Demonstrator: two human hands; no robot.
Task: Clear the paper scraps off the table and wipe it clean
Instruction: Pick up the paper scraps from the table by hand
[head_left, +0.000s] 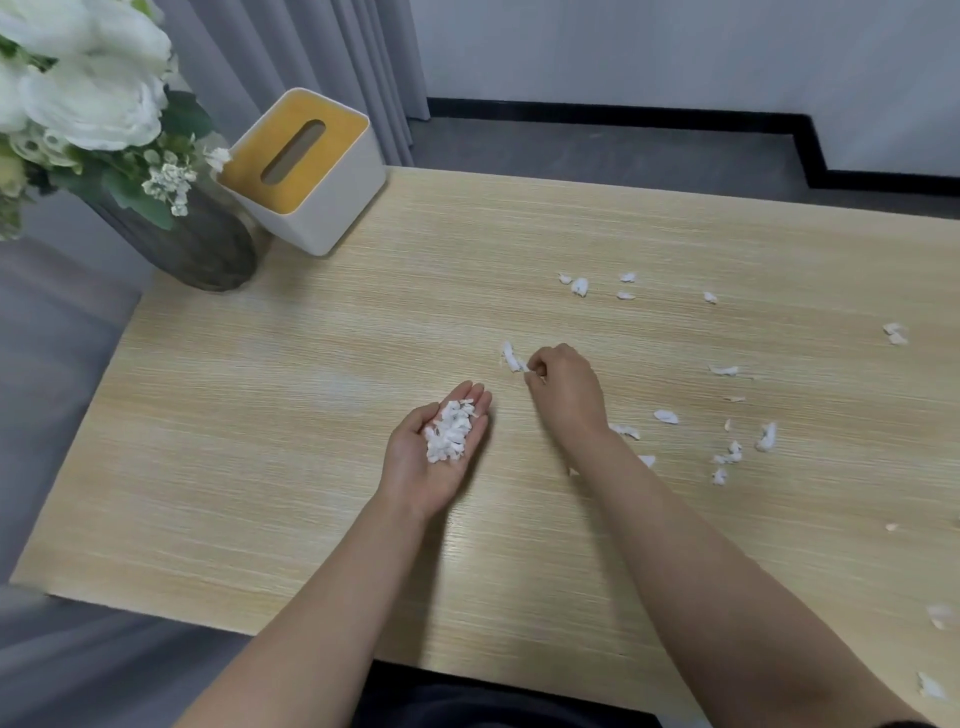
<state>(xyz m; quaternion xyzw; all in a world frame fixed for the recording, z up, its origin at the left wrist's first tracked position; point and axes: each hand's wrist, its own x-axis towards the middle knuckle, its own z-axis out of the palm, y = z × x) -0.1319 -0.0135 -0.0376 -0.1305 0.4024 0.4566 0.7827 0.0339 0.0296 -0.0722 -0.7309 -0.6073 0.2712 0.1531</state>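
My left hand (431, 457) lies palm up over the light wooden table (260, 415), fingers straight, carrying a small heap of white paper scraps (449, 430). My right hand (566, 389) is just to its right, back up, fingers curled, pinching at a white scrap (511, 357) that lies on the table by its fingertips. Several more scraps are scattered across the right half of the table, such as a cluster (579, 285) farther back and a group (732, 452) near my right forearm.
A white tissue box with a yellow top (306, 171) stands at the table's far left corner. Beside it is a dark vase (202, 249) of white flowers (88, 98). Grey curtains hang behind, and grey floor lies beyond the far edge.
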